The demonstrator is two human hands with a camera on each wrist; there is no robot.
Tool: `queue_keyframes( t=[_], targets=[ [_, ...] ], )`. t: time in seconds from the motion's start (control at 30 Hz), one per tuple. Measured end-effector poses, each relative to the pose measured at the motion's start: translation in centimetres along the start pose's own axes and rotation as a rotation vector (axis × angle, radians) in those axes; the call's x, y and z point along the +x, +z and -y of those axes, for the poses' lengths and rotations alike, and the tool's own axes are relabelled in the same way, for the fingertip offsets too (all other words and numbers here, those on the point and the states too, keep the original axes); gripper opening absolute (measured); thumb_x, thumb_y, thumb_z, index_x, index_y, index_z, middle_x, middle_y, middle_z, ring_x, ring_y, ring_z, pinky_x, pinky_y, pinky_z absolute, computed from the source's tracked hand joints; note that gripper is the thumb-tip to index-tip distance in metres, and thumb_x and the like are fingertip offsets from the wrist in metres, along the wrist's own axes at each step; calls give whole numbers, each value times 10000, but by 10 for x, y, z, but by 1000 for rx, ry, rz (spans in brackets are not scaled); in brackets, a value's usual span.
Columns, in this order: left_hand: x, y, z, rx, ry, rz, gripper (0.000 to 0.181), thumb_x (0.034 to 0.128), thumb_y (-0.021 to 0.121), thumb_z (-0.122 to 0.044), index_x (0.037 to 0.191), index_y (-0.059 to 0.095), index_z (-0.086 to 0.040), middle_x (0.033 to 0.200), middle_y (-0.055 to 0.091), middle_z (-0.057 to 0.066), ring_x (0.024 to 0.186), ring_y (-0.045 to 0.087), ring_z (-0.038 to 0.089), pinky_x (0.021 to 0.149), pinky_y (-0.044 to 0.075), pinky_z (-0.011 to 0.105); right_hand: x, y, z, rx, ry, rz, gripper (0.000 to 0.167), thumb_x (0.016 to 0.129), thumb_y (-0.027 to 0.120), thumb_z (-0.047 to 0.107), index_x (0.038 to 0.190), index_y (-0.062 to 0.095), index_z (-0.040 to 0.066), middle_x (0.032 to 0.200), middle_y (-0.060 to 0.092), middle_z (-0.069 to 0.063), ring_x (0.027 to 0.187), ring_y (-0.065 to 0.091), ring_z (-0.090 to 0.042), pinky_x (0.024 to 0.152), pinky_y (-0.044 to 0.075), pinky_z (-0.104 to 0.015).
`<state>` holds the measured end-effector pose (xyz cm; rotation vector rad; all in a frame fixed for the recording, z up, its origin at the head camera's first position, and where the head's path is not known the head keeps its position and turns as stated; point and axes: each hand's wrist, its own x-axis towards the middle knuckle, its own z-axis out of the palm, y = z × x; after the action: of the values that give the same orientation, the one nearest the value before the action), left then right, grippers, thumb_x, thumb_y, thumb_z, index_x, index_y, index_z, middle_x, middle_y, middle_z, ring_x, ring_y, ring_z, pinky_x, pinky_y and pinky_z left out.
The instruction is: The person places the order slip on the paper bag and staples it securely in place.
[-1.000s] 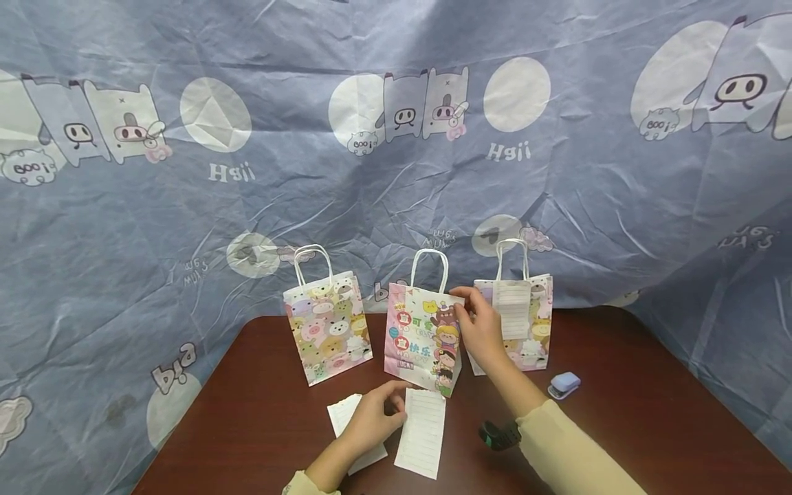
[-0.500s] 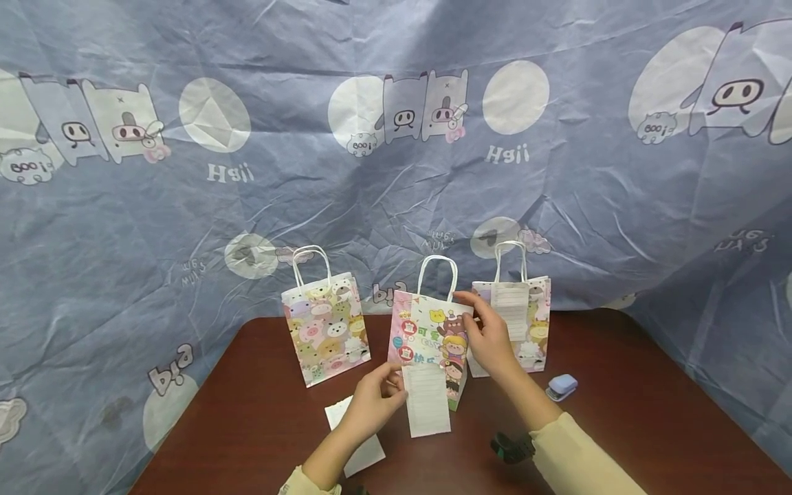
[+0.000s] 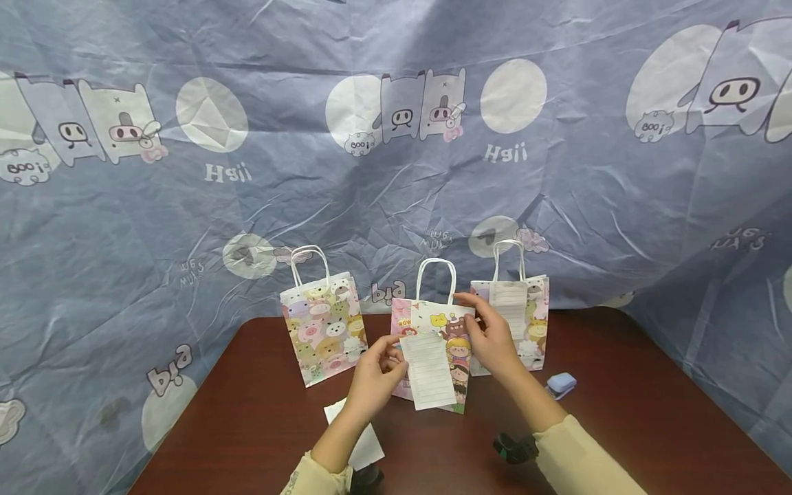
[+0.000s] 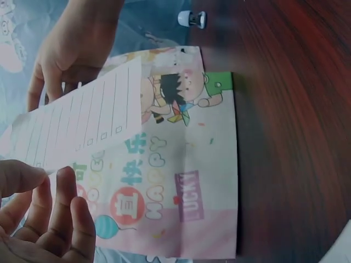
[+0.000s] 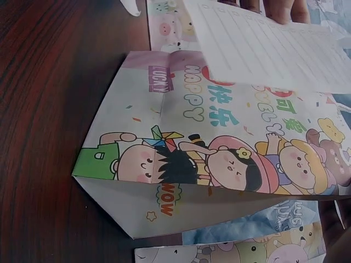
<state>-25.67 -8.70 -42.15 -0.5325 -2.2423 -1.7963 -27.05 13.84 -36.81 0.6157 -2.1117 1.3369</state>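
In the head view my left hand [image 3: 375,375] pinches a lined white sheet [image 3: 431,371] by its left edge, in front of the middle paper bag [image 3: 459,337]. My right hand [image 3: 491,338] grips that bag at its top right corner, beside the white handle. The left wrist view shows the sheet [image 4: 88,115] between thumb and fingers of my left hand [image 4: 49,219], over the bag's printed front [image 4: 208,159]. Seen from the right wrist, the sheet [image 5: 258,49] covers part of the upper front, and the bag's side [image 5: 192,211] faces the camera.
An animal-print bag [image 3: 324,330] stands at the left, and another [image 3: 537,323] at the right with a lined sheet [image 3: 509,309] on its front. A second loose sheet [image 3: 366,447] lies near my left forearm. A small blue stapler [image 3: 561,385] sits at the right.
My left hand has raised the lined sheet from the table to the front of the middle bag. The bag and my right hand have shifted slightly right and nearer.
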Motion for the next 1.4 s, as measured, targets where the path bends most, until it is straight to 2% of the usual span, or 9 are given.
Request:
queue_keyframes(
  t=[0.13, 0.3, 0.47, 0.57, 0.7, 1.0, 1.17, 1.3, 1.4],
  targets=[
    [1, 6, -5, 10, -12, -35, 437, 834, 651, 49, 1252, 638, -75, 900, 635, 147, 659, 577, 44, 572, 441, 152, -1, -1, 0, 19, 4, 5, 367, 970, 478, -111, 1301, 598, -4, 1155, 630, -237, 538, 379, -41, 445, 372, -213],
    [3, 12, -11, 16, -27, -62, 417, 847, 664, 31, 1255, 632, -51, 901, 646, 139, 676, 598, 59, 590, 466, 165, -4, 4, -23, 35, 36, -2, 383, 977, 472, -104, 1305, 611, 39, 1148, 633, -227, 538, 416, -58, 437, 381, -217],
    [9, 20, -19, 21, -30, -101, 399, 847, 664, 22, 1238, 646, -59, 897, 671, 116, 694, 613, 69, 588, 522, 182, -5, 8, -39, 89, 81, 0, 367, 1015, 456, -34, 1326, 603, 93, 1195, 608, -183, 598, 553, -152, 440, 418, -233],
    [15, 26, -26, 28, -37, -128, 390, 846, 667, 12, 1228, 652, -66, 893, 686, 102, 680, 622, 69, 556, 518, 188, -4, 9, -40, 126, 102, 1, 353, 1038, 439, 19, 1333, 599, 129, 1202, 588, -147, 652, 605, -153, 496, 488, -249],
    [22, 32, -32, 48, -32, -165, 385, 839, 668, 4, 1213, 661, -89, 867, 690, 74, 639, 618, 53, 525, 481, 191, -2, 9, -40, 158, 115, -16, 362, 1042, 416, 23, 1319, 607, 155, 1174, 573, -120, 688, 579, -118, 567, 513, -256],
    [30, 39, -41, 147, 16, -245, 381, 826, 683, -10, 1188, 684, -132, 828, 685, 38, 560, 508, 19, 513, 424, 166, 2, 8, -38, 214, 137, -62, 376, 1021, 403, -40, 1289, 625, 101, 1212, 554, -97, 691, 526, -196, 520, 444, -245],
    [29, 41, -40, 216, 23, -266, 385, 830, 686, -21, 1186, 686, -168, 807, 680, 16, 523, 470, 8, 481, 395, 179, 1, 10, -38, 265, 154, -62, 358, 1016, 423, -29, 1293, 623, 80, 1233, 552, -97, 690, 514, -128, 529, 450, -218],
    [29, 43, -38, 247, 34, -276, 390, 835, 687, -32, 1188, 684, -197, 788, 672, -23, 515, 462, 3, 474, 378, 185, -1, 10, -39, 311, 121, -64, 307, 1032, 444, 27, 1293, 606, 33, 1218, 551, -134, 856, 549, -77, 656, 518, -203],
    [29, 44, -38, 267, 32, -282, 400, 830, 695, -39, 1187, 682, -219, 785, 672, -45, 516, 464, 1, 469, 366, 188, -1, 10, -37, 329, 92, -57, 301, 1022, 498, 44, 1310, 579, 2, 1249, 537, -152, 976, 532, -77, 698, 513, -187]
  ],
)
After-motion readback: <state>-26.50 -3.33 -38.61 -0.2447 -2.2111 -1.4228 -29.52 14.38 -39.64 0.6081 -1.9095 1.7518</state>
